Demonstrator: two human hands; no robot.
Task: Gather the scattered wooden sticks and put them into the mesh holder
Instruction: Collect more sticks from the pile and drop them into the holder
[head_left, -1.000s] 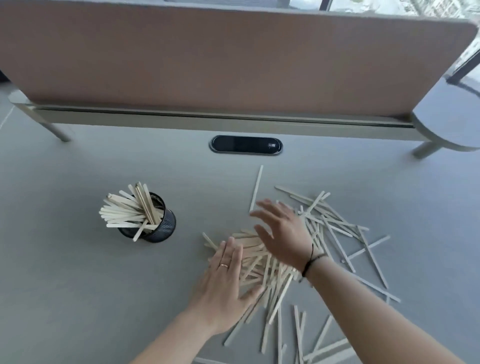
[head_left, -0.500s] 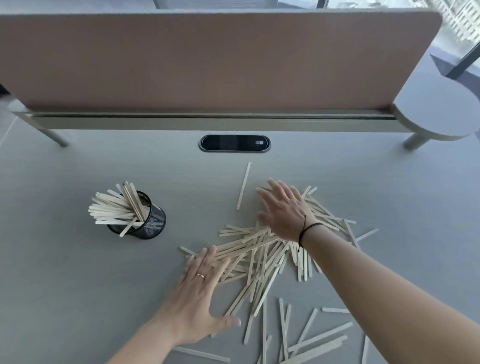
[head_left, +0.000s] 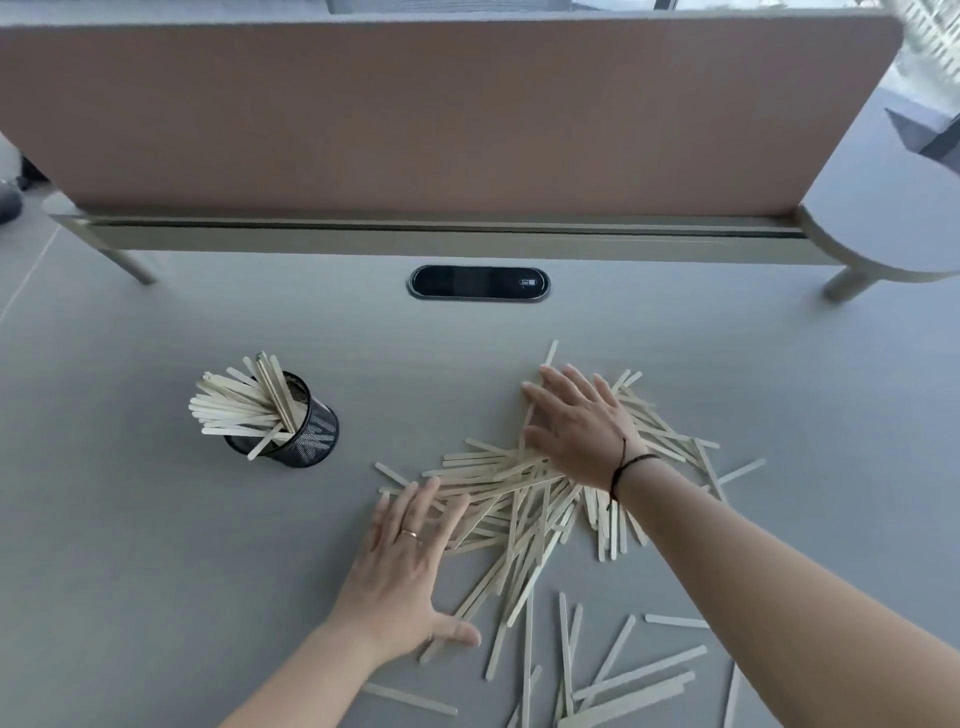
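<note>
A heap of pale wooden sticks (head_left: 524, 499) lies scattered across the grey desk (head_left: 156, 545), with more loose sticks (head_left: 618, 670) near the front edge. My left hand (head_left: 410, 566) lies flat with straight fingers on the heap's left edge. My right hand (head_left: 576, 421) is spread flat over the far right part of the heap, fingers straight, holding nothing. The black mesh holder (head_left: 301, 431) stands upright at the left, apart from both hands, with several sticks fanning out of its top.
A pinkish divider panel (head_left: 441, 114) on a beige rail closes off the back of the desk. A black oval cable port (head_left: 478, 283) sits in the desk behind the heap. A round side table (head_left: 893, 228) shows at the far right.
My right hand has moved away from me and to the right across the heap. My left hand has slid left and nearer, to the heap's left edge. The sticks have bunched closer together.
</note>
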